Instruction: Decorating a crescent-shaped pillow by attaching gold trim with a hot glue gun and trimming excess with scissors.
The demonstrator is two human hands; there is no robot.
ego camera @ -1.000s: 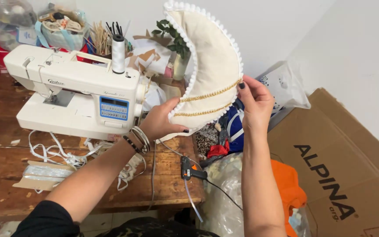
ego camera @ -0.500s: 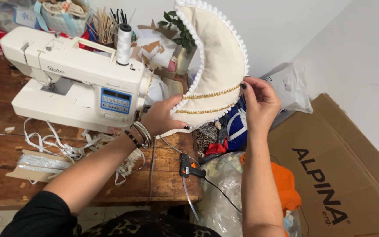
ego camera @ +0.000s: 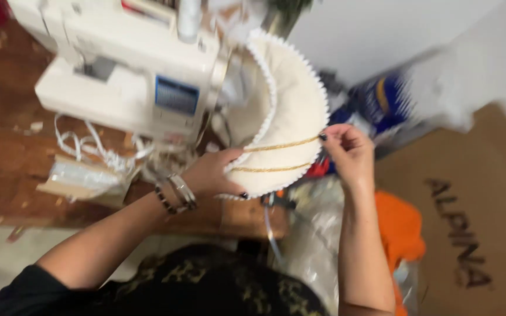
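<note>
A worn wooden table [ego camera: 7, 169] is carrying a white sewing machine [ego camera: 130, 76] near its back edge. In front of the machine, tangled white cord [ego camera: 89, 149] and a clear packet on cardboard [ego camera: 80, 178] are lying directly on the boards.

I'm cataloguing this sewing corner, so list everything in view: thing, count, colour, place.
Curved fabric piece: one, cream with two gold bands and beaded edging, held up at centre.
Sewing machine: one, white, on the table, upper left.
Wooden table: one, brown, left.
Cardboard box: one, brown, right.
Orange cloth: one, lower right.
Bracelets: several, dark and silver, left wrist.
Left hand: grips the piece's lower left edge.
Right hand: pinches its right edge.
</note>
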